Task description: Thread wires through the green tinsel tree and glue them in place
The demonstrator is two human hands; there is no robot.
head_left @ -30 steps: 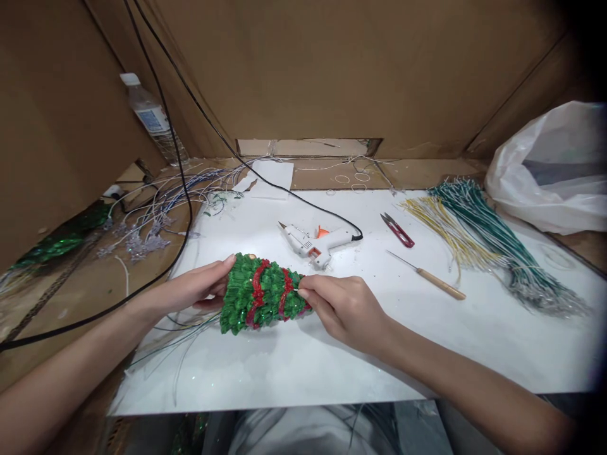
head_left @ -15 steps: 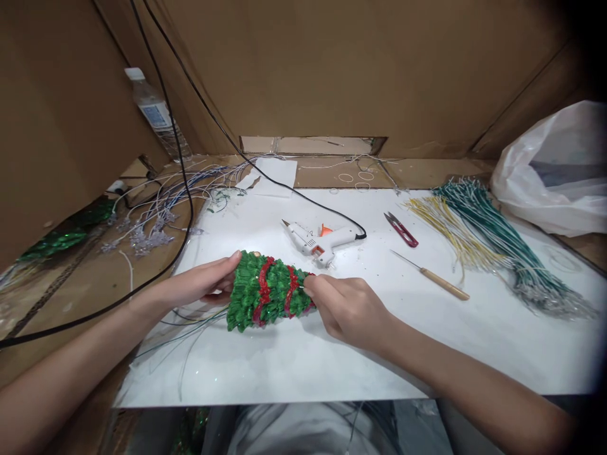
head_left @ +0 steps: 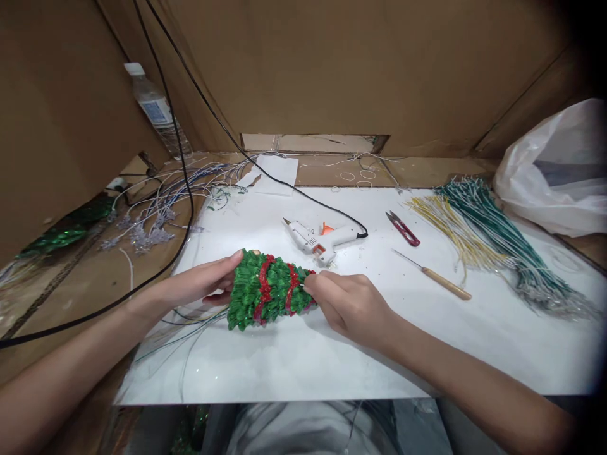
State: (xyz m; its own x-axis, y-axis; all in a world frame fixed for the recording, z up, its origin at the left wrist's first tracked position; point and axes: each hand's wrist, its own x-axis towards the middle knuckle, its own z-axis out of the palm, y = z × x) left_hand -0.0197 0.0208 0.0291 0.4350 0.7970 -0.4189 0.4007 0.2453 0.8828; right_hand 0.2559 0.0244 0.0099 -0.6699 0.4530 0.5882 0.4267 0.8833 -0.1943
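A small green Christmas tree ornament (head_left: 277,287) with red garland bands lies on its side above the white board, its wide base to the left. My left hand (head_left: 222,278) grips that base, thumb on top and the other fingers partly hidden behind it. Thin green and yellow wires (head_left: 199,325) trail out from the base end toward the left. At the narrow tip, my right hand (head_left: 348,300) is closed in a pinch against the tree's surface; what sits between its fingertips is too small to make out.
Beyond the tree lies a white glue gun (head_left: 325,240) with a black cord. Red thread snips (head_left: 403,229), a wooden-handled awl (head_left: 434,275) and bundled green-and-yellow wires (head_left: 497,234) are to the right. A plastic bottle (head_left: 159,114), loose wired lights (head_left: 152,227) and a white bag (head_left: 554,170) stand around the board (head_left: 265,373).
Almost nothing differs. The view has shifted very slightly, and both hands keep their places at the two ends of the tree.
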